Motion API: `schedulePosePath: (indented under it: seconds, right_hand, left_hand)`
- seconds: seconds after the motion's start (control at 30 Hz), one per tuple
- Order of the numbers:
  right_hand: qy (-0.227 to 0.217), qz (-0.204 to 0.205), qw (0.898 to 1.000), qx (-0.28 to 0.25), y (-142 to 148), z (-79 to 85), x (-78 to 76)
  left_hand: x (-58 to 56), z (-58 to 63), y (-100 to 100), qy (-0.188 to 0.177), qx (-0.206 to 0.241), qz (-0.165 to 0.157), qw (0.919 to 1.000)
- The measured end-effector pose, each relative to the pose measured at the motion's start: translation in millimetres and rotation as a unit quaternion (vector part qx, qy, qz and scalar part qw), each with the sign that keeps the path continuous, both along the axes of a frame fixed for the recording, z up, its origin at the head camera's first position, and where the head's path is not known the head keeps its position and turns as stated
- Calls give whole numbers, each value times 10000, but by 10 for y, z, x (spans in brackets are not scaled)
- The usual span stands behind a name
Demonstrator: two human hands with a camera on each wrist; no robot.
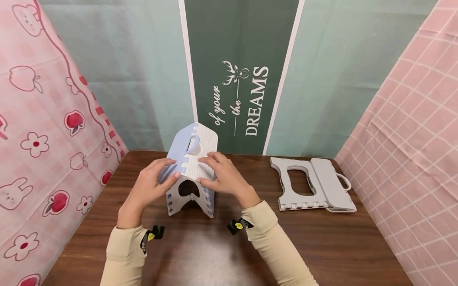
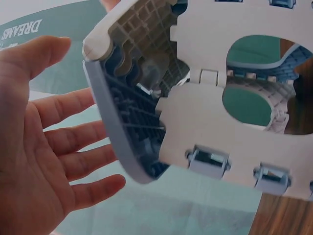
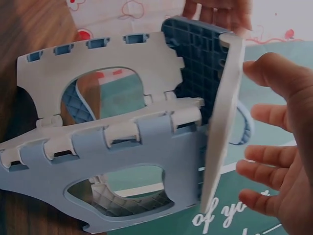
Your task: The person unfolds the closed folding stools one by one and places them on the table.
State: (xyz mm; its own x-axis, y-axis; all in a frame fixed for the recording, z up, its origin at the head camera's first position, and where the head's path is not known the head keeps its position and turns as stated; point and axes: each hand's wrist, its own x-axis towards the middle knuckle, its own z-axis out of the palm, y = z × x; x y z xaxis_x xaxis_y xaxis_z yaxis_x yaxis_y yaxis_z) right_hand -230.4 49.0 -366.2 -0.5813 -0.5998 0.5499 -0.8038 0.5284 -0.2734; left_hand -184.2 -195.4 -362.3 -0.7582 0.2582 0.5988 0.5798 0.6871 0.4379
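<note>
A blue-and-white folding step stool (image 1: 205, 143) stands partly folded near the back edge of the table, its two top panels sloping down from a middle hinge like a roof. My left hand (image 1: 146, 186) lies over the blue panel (image 1: 177, 147), thumb near the front end of the ridge. Over the white panel (image 3: 222, 132) is my right hand (image 1: 227, 176), its fingers spread. Both wrist views show loosely extended fingers along the outer faces, not curled round the panels. In the left wrist view, the white legs (image 2: 195, 115) with their oval opening stand partly bent at the hinge.
A second folding stool (image 1: 322, 178), pale grey, lies flat on the right of the wooden table (image 1: 214, 254), its handle loop (image 1: 344, 180) pointing right. Patterned pink cloths hang left and right, with a green curtain (image 1: 243, 35) behind the table.
</note>
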Motion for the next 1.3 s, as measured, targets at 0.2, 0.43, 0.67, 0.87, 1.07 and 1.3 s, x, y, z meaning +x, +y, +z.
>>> schedulePosePath:
  seconds: [0.2,0.43,0.67,0.87,1.07,1.3]
  right_hand:
    - [0,203,9995,-236,-84,-70,-65]
    - [-23,200,9989,-417,-81,-133,-78]
    - [-49,154,9994,-322,-71,-125,-89]
    - [-181,220,9994,-199,-105,-97,-85]
    - [-97,172,9998,39,-134,-88,-87]
    - [57,195,9998,77,-136,-92,-118]
  left_hand:
    - [-69,-3,78,-47,-48,-112,9999]
    - [-105,-24,118,-390,-43,-122,9992]
    - [-109,-1,119,-486,-143,-82,9987]
    - [-96,1,86,-502,-259,-48,9984]
    - [-86,-7,48,-629,-419,-55,9971]
    - [-112,-1,53,-543,-567,-52,9969]
